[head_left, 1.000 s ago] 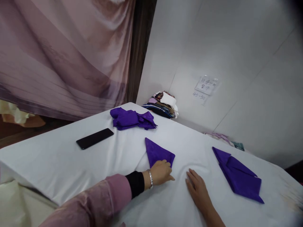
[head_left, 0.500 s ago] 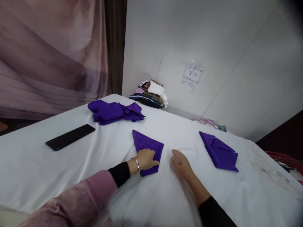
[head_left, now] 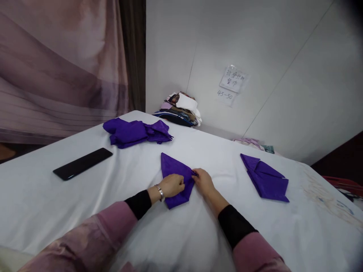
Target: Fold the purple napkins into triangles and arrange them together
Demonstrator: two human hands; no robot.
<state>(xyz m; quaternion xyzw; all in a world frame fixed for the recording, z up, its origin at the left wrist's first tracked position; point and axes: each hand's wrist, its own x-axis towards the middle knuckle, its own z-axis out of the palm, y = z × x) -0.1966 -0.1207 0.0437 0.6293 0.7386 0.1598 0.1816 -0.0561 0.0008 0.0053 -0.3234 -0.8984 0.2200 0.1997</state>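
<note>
A folded purple cloth napkin [head_left: 175, 165] lies before me on the white-covered table, its pointed corner towards the back left. My left hand [head_left: 171, 185] rests on its middle, fingers curled down against the cloth, with the fingertips partly hidden. At the napkin's right corner, my right hand [head_left: 204, 181] pinches the edge between thumb and fingers. Another folded purple napkin [head_left: 268, 180] lies flat to the right, apart from both hands.
Crumpled purple cloths [head_left: 133, 133] lie at the back left, with a black phone-like slab [head_left: 83, 163] nearer. Beyond the far edge of the white tablecloth [head_left: 204, 234] is a stack of folded clothes [head_left: 183, 109]. A handwritten sign [head_left: 231, 79] hangs on the wall.
My right hand has moved left from the bare tablecloth and taken hold of the napkin's right corner. My left hand has shifted slightly left and its fingers have drawn in.
</note>
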